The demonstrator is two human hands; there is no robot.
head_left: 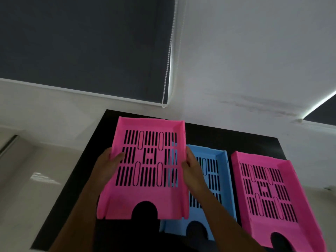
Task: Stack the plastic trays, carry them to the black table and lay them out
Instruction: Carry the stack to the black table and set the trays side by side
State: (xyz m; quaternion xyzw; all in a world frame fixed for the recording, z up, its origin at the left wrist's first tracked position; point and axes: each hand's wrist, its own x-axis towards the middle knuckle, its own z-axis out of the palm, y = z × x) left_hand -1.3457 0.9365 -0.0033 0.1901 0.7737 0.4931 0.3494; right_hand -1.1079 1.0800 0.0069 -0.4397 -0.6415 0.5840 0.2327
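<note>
A pink slotted plastic tray (149, 193) is held above the left part of the black table (236, 140). My left hand (107, 166) grips its left wall and my right hand (192, 166) grips its right wall. A blue tray (222, 180) lies flat on the table in the middle, partly hidden under the held tray and my right arm. A second pink tray (272, 197) lies flat at the right of the table, close beside the blue one.
The table stands in a corner against white walls (245, 60). A dark roller blind (81, 42) with a bead chain (168, 70) hangs behind it. Pale floor (36, 170) lies to the left of the table.
</note>
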